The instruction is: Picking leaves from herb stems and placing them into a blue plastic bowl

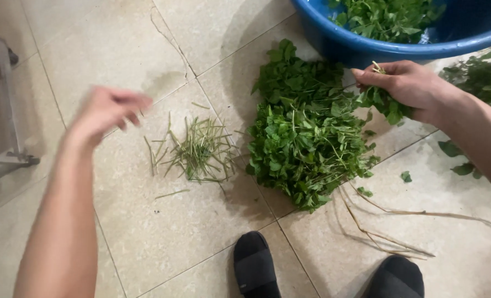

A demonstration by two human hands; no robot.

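Two hands work apart: the right hand (408, 88) pinches a leafy sprig (382, 102) by the blue basin (367, 47), the blurred left hand (108, 110) spreads loosely open and empty beside bare stems (196, 152); best drop stems squarely onto that pile.

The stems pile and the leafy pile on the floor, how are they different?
The stems are thin, bare and pale green; the leafy pile is dark green and full of leaves. The stems lie loose and scattered; the leafy pile is thick and heaped. The stems are a much smaller heap, near the left hand; the leafy pile lies by the right hand. Both rest on the tiled floor.
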